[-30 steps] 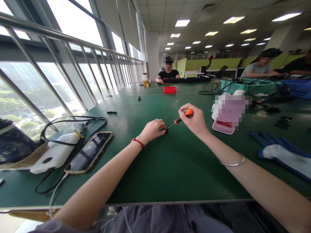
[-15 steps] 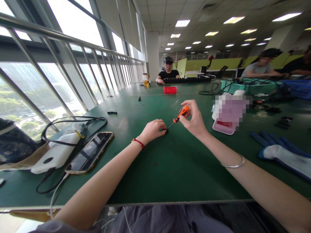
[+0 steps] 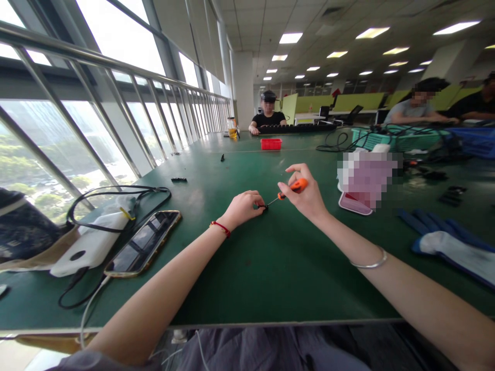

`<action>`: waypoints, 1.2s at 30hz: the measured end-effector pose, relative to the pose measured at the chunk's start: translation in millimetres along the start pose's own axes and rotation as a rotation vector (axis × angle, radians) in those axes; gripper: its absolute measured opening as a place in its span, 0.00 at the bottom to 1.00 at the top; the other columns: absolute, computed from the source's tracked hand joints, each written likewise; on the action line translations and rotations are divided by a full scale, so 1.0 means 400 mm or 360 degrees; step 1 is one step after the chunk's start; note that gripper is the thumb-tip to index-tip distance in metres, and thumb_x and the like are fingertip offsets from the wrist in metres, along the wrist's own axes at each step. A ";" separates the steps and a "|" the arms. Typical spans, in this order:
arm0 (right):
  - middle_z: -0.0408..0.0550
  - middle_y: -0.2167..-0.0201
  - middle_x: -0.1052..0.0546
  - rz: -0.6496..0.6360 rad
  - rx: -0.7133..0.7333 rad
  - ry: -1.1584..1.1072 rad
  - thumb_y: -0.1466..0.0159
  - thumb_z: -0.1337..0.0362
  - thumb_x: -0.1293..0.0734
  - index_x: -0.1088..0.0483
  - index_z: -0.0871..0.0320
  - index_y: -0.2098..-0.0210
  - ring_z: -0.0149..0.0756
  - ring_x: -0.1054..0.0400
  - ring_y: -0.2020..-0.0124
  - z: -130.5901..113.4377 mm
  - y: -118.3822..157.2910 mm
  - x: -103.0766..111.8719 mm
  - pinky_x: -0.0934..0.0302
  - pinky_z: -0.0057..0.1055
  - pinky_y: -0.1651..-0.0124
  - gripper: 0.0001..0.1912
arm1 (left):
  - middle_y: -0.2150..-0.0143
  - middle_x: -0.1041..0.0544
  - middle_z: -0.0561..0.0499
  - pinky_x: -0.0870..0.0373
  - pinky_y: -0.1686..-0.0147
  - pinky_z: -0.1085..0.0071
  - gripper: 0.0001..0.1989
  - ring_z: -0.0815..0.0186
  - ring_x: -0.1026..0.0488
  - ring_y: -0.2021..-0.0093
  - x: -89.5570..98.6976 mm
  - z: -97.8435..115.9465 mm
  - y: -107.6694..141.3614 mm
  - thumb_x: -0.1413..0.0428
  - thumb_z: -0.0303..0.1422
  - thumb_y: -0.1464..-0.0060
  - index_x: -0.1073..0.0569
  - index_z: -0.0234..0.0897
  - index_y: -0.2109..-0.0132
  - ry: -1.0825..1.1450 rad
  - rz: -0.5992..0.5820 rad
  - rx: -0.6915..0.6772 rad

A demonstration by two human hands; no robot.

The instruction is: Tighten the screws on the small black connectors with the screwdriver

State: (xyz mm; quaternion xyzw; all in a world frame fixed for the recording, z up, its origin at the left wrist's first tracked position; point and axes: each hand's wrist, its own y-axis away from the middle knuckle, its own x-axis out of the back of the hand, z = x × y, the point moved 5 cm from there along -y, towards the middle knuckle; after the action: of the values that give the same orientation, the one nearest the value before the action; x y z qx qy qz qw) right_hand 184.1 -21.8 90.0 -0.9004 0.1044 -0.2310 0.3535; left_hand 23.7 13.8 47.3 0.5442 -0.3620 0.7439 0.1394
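Observation:
Near the middle of the green table [image 3: 247, 288], my left hand [image 3: 246, 207] pinches a small black part [image 3: 264, 207] against the surface; the fingers cover most of it. An orange and black screwdriver [image 3: 297, 186] slants down to the left, its metal tip at the black part. Whether the tip sits in a screw is too small to tell. My right hand [image 3: 308, 198] has the screwdriver's handle between thumb and palm, with the index finger raised and curved away from it.
Left lie a phone [image 3: 143, 245], a white power bank [image 3: 91, 247] and black cables. A red basket [image 3: 271, 144] stands ahead. To the right are a pink-lidded box [image 3: 356, 203], blue-white gloves [image 3: 444, 242] and a green basket [image 3: 402, 139]. A person [image 3: 267, 116] sits opposite.
The screwdriver's handle has swung lower and to the right, so it lies flatter. My right hand's fingers have shifted around it and the index has lifted. My left hand stays put.

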 end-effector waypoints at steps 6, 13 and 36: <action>0.40 0.77 0.31 -0.0035 0.0040 0.0021 0.47 0.63 0.36 0.33 0.56 0.69 0.29 0.40 0.78 -0.011 0.004 -0.001 0.43 0.28 0.70 0.05 | 0.66 0.26 0.52 0.35 0.66 0.74 0.08 0.66 0.29 0.64 0.000 -0.005 0.001 0.47 0.34 0.49 0.25 0.38 0.67 0.0001 0.0005 0.0020; 0.43 0.75 0.28 0.0098 0.0139 -0.0157 0.45 0.64 0.37 0.32 0.57 0.77 0.32 0.33 0.73 0.006 -0.008 0.014 0.41 0.27 0.68 0.05 | 0.65 0.25 0.53 0.35 0.67 0.74 0.09 0.67 0.28 0.66 -0.002 -0.020 0.002 0.47 0.36 0.49 0.24 0.39 0.66 0.0070 0.0020 0.0128; 0.44 0.66 0.32 -0.0678 0.0078 0.0493 0.43 0.63 0.35 0.30 0.54 0.68 0.33 0.34 0.65 0.127 0.039 -0.121 0.42 0.28 0.62 0.04 | 0.64 0.23 0.53 0.34 0.61 0.73 0.09 0.66 0.28 0.61 0.005 0.001 -0.006 0.47 0.35 0.47 0.23 0.40 0.65 0.0147 0.0075 0.0028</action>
State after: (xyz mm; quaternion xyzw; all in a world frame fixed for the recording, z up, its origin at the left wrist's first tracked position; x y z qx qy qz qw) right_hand 166.3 13.7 30.0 -0.8471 -0.0402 -0.4379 0.2983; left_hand 24.8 14.6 49.9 0.5018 -0.3614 0.7743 0.1338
